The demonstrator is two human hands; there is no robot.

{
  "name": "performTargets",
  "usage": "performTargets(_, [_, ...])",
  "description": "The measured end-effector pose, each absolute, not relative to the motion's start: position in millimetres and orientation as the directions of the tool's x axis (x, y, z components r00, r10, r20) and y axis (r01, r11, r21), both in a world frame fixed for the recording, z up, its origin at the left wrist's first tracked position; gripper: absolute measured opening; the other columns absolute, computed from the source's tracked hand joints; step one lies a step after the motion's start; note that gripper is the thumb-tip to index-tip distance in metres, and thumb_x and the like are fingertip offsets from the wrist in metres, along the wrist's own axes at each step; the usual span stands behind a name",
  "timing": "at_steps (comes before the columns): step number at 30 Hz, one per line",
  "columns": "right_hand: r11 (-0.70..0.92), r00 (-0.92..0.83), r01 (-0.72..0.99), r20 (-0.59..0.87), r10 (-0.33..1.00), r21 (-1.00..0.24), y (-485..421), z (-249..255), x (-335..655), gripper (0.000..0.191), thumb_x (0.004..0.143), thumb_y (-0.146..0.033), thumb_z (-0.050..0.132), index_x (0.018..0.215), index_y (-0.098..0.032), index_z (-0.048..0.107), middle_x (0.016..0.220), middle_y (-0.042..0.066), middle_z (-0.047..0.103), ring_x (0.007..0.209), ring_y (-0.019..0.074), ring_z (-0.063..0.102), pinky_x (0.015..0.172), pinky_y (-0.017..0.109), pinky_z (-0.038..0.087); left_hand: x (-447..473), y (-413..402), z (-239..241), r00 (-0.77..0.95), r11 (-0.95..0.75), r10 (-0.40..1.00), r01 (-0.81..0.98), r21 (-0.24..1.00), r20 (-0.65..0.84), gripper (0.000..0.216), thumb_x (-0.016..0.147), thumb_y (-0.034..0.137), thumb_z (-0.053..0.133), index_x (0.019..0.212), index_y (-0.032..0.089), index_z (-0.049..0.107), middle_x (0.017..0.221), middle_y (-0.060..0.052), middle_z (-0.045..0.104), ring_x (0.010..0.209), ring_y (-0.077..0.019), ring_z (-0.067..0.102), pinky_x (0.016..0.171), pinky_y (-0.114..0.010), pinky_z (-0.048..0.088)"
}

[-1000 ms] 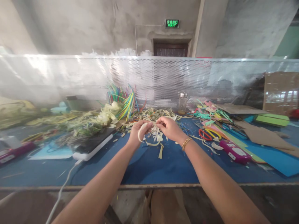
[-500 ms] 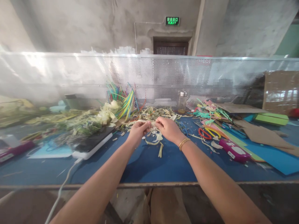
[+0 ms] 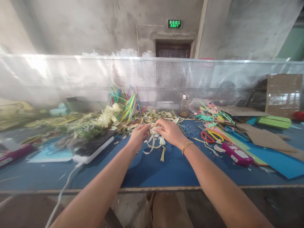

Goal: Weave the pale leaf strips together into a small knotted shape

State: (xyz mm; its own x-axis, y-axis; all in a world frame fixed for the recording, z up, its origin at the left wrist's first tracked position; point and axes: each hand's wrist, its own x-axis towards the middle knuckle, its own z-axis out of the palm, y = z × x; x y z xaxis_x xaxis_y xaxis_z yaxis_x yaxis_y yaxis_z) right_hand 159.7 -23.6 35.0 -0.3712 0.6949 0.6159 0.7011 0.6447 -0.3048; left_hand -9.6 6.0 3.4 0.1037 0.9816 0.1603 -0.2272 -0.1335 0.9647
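Blue surface point(image 3: 166, 177) spans the whole breadth in front of the person; perforated metal screen point(image 3: 171, 72) stands along its far edge. On the left, a heap of tangled greenish strands point(image 3: 83, 126), partly over a dark board with a white edge point(image 3: 95, 150). On the right, a bright blue sheet point(image 3: 275, 161) beside brown card point(image 3: 263, 137). Bundle of coloured strips point(image 3: 131, 109) near the screen, left of centre. Right hand point(image 3: 171, 133): narrow, thumb and fingertips drawn together. Left hand point(image 3: 138, 136): also narrow, just beside it. Clear bottle point(image 3: 185, 106) upright near the screen. Pale strip point(image 3: 152, 147): pinched at the right fingertips, curling down between both hands; whether the left grips it, I cannot tell
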Motion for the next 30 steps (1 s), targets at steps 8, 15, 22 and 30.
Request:
performTargets(8, [0.58, -0.275, 0.723, 0.615, 0.739, -0.374, -17.1, 32.0, 160.7, 0.026, 0.09, -0.029, 0.041, 0.075, -0.02, 0.061, 0.064, 0.0, 0.059, 0.062, 0.0117, 0.05, 0.059, 0.024, 0.031, -9.4, 3.3, 7.4, 0.265, 0.018, 0.961, -0.36, 0.933, 0.083, 0.028, 0.062, 0.03, 0.073, 0.067, 0.017, 0.049, 0.053, 0.006, 0.047, 0.041, -0.0024, 0.037, 0.038, -0.014, 0.021])
performTargets(15, [0.56, -0.236, 0.697, 0.595, 0.768, -0.448, -9.6, 27.3, 165.5, 0.025, 0.082, -0.013, 0.038, 0.087, -0.02, 0.062, 0.079, 0.001, 0.064, 0.071, 0.0126, 0.054, 0.065, 0.024, 0.037, -5.0, 1.8, 2.2, 0.263, -0.179, 0.936, -0.213, 0.96, 0.233, 0.028, 0.059, 0.028, 0.077, 0.08, 0.017, 0.062, 0.062, 0.003, 0.055, 0.05, -0.005, 0.045, 0.045, -0.017, 0.031])
performTargets(22, [0.553, -0.28, 0.775, 0.618, 0.735, -0.306, -13.3, 31.2, 166.9, 0.02, 0.088, -0.022, 0.041, 0.089, -0.022, 0.061, 0.085, 0.005, 0.065, 0.082, 0.0168, 0.055, 0.07, 0.028, 0.037, -6.4, 10.1, -4.0, 0.106, -0.531, 0.847, 0.136, 0.837, 0.52, 0.016, 0.062, 0.026, 0.071, 0.075, 0.018, 0.066, 0.065, 0.0, 0.06, 0.059, -0.0112, 0.05, 0.056, -0.022, 0.037])
performTargets(30, [0.64, -0.405, 0.734, 0.609, 0.682, -0.228, -16.6, 39.8, 172.2, 0.021, 0.09, -0.037, 0.047, 0.098, -0.028, 0.064, 0.092, 0.002, 0.067, 0.083, 0.016, 0.057, 0.07, 0.028, 0.037, -10.7, 13.0, -2.4, 0.042, -0.567, 0.82, 0.202, 0.798, 0.572, 0.012, 0.063, 0.024, 0.068, 0.074, 0.019, 0.065, 0.063, 0.001, 0.058, 0.058, -0.0115, 0.049, 0.055, -0.022, 0.035])
